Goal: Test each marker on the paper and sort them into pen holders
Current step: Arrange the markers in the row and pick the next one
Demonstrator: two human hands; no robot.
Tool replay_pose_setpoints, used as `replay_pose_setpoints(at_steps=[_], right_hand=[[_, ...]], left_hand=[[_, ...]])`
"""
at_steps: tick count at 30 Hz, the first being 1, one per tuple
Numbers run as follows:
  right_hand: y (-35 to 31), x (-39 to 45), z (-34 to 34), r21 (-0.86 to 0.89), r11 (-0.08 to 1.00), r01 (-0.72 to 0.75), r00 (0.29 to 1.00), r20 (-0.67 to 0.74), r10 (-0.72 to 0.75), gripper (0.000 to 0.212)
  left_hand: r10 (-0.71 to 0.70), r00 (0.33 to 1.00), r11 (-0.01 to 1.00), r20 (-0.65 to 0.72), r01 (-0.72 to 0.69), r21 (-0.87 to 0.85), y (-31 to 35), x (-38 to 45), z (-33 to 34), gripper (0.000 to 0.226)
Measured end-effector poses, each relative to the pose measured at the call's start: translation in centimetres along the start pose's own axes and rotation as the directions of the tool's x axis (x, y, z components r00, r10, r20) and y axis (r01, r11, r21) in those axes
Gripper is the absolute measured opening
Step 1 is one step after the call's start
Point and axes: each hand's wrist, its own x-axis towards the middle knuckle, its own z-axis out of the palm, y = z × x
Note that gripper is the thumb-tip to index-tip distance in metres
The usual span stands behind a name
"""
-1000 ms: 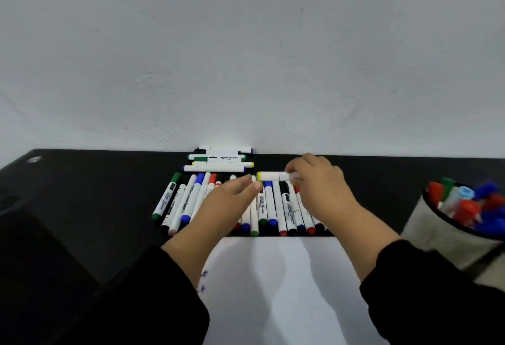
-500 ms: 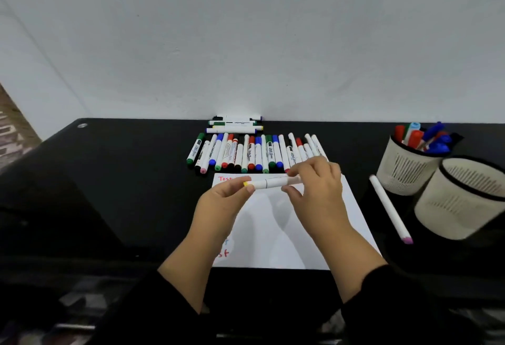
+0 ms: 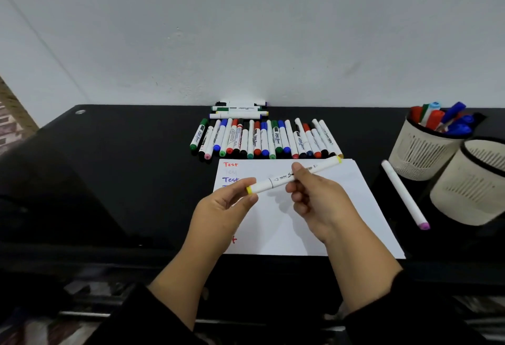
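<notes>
Left hand (image 3: 224, 208) hides some writing on the paper (image 3: 355, 194).

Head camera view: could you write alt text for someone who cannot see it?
Two hands, left hand and right hand, hold a capped yellow-ended marker over a sheet of paper with "Test" written on it. Behind lies a row of markers on a black table; two pen holders stand at right, one full of markers.

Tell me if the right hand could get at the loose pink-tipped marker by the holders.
Probably yes: the pink-tipped marker lies bare on the desk, but the right hand holds the yellow marker.
</notes>
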Motion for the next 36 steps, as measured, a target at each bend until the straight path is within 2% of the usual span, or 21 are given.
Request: replay_pose_setpoints(at_steps=[6, 13, 17, 24, 31, 36], right_hand=[[0.5, 0.8, 0.5, -0.04, 0.997, 0.064, 0.998, 0.01, -0.064, 0.02], [0.9, 1.0, 1.3, -0.142, 0.989, 0.05, 0.998, 0.035, -0.046, 0.022], [1.2, 1.4, 1.7, -0.136, 0.988, 0.077, 0.997, 0.016, -0.076, 0.023], [1.6, 1.7, 2.7, -0.138, 0.98, 0.145, 0.989, 0.036, -0.142, 0.024], [1.7, 1.8, 3.4, -0.141, 0.974, 0.179, 0.983, 0.062, -0.172, 0.025], [1.7, 2.0, 4.0, -0.124, 0.983, 0.138, 0.99, 0.014, -0.137, 0.027]], left_hand=[[-0.004, 1.0, 0.988, -0.001, 0.004, 0.154, -0.6, 1.1, 0.2, 0.03], [-0.036, 0.999, 0.969, 0.015, 0.031, 0.244, -0.7, 1.8, 0.5, 0.03], [-0.087, 0.996, 0.976, 0.008, 0.084, 0.203, -0.5, 1.9, 0.3, 0.025], [-0.04, 0.999, 0.979, -0.012, 0.041, 0.198, -0.5, 2.0, -0.2, 0.02], [-0.057, 0.998, 0.98, -0.024, 0.061, 0.189, 0.0, 2.2, -0.6, 0.02], [-0.062, 0.997, 0.97, -0.049, 0.072, 0.233, -0.1, 2.3, -0.4, 0.025]])
